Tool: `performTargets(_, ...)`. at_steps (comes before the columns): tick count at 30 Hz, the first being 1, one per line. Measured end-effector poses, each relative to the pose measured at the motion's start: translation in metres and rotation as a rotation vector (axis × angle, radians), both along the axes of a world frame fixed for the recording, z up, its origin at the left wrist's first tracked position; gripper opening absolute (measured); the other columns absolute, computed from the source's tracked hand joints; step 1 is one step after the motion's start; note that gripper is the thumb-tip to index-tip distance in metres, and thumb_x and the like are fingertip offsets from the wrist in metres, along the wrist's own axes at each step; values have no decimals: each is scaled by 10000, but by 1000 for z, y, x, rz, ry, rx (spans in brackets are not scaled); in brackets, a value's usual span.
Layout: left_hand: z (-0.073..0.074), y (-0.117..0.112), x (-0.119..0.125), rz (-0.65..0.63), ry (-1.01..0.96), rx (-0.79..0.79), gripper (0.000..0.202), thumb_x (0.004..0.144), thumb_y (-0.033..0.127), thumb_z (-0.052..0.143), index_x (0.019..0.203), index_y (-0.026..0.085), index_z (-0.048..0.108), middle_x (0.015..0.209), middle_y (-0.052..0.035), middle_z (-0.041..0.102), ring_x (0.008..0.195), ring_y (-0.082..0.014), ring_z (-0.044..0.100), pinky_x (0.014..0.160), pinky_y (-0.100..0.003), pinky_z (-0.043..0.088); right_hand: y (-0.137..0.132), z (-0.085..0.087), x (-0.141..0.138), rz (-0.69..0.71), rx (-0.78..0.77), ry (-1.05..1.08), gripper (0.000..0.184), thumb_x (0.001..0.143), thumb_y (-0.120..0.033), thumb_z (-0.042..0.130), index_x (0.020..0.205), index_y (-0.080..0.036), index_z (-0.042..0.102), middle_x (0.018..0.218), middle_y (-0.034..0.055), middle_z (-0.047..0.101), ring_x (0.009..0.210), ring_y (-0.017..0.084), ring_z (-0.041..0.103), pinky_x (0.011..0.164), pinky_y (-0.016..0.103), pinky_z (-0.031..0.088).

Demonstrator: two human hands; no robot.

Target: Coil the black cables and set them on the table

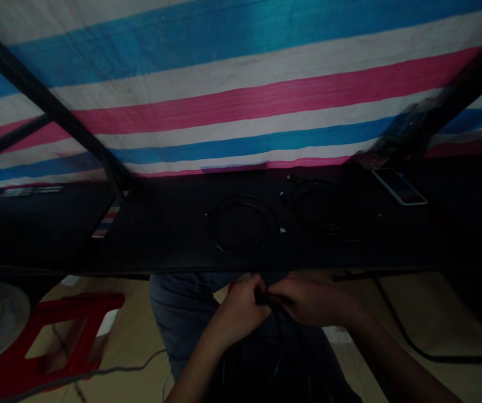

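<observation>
My left hand and my right hand meet in front of my lap, just below the front edge of a black table. Both are closed round a dark cable, which hangs down between them. On the table above my hands lies a coiled black cable, and a second coiled cable lies to its right. The scene is very dark, so the fingers' grip is hard to make out in detail.
A phone lies at the table's right rear. A striped blue, pink and white tarp hangs behind. A red plastic stool stands on the floor at left, and a black cord trails at right.
</observation>
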State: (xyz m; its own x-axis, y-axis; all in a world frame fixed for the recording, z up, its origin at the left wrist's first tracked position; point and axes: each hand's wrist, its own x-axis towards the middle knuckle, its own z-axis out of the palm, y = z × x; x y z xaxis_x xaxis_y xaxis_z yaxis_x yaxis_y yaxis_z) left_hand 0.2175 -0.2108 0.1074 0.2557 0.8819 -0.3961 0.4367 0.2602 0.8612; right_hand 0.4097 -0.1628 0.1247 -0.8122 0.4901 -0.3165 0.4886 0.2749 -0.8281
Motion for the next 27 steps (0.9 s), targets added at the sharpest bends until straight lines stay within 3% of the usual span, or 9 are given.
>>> performTargets(2, -6, 0, 1, 60, 23, 35, 161, 696, 128, 649, 813, 216, 580, 761, 21, 608, 751, -186, 566, 646, -258, 367, 0, 3, 0, -24, -26, 32, 220, 896, -96, 516, 908, -154, 728, 862, 64, 751, 751, 191, 673, 649, 275, 420)
performTargets(6, -13, 1, -4, 78, -36, 59, 12, 775, 207, 626, 771, 205, 637, 750, -1, 634, 750, -198, 574, 665, -267, 400, 2, 7, 1, -170, -82, 186, 229, 965, -207, 515, 1017, -181, 736, 1016, 69, 774, 911, 205, 700, 788, 306, 484)
performTargets(11, -5, 6, -9, 74, -159, -10, 159, 843, 287, 621, 763, 189, 716, 749, -30, 680, 792, -227, 619, 730, -293, 455, 3, 2, 7, -414, -239, 285, 385, 1035, -450, 439, 1154, -199, 706, 933, 54, 727, 708, 162, 626, 661, 296, 499)
performTargets(13, -2, 8, -10, 90, -198, -19, 134, 833, 267, 632, 775, 182, 719, 766, -33, 688, 792, -222, 624, 735, -291, 465, 2, -1, 7, -475, -305, 329, 424, 1023, -512, 467, 1240, -205, 661, 914, 48, 699, 723, 166, 621, 683, 310, 510)
performTargets(17, 0, 10, -8, 48, -281, -74, 144, 801, 191, 638, 923, 178, 713, 878, -35, 703, 770, -195, 619, 678, -266, 466, 0, -9, 3, -462, -397, 486, 534, 1016, -525, 510, 1463, -236, 458, 1044, 70, 687, 908, 193, 658, 846, 372, 524)
performTargets(20, -3, 11, -5, 114, -292, -49, 156, 821, 187, 627, 958, 178, 702, 908, -39, 708, 808, -196, 635, 724, -274, 483, 2, -13, 3, -419, -416, 567, 656, 986, -512, 589, 1537, -262, 337, 1202, 99, 647, 1039, 206, 647, 920, 392, 505)
performTargets(23, -7, 17, -5, 237, -283, 52, 252, 778, 158, 690, 1028, 193, 676, 903, -27, 706, 838, -199, 657, 758, -278, 494, 6, -13, 8, -421, -436, 534, 689, 944, -537, 649, 1522, -276, 379, 1294, 111, 608, 1020, 197, 643, 893, 374, 515)
performTargets(25, -6, 27, -8, 334, -259, 106, 382, 750, 165, 739, 1119, 209, 647, 800, 12, 667, 713, -171, 637, 655, -249, 481, 10, -11, 13, -395, -478, 521, 674, 931, -561, 654, 1493, -258, 435, 1272, 110, 624, 960, 190, 653, 857, 367, 529)
performTargets(27, -3, 42, -13, 437, -219, 166, 356, 744, 206, 765, 1079, 204, 646, 684, 51, 594, 565, -136, 569, 545, -224, 436, 16, -7, 19, -320, -508, 516, 626, 920, -553, 671, 1423, -212, 520, 1164, 98, 673, 899, 187, 659, 813, 352, 534)
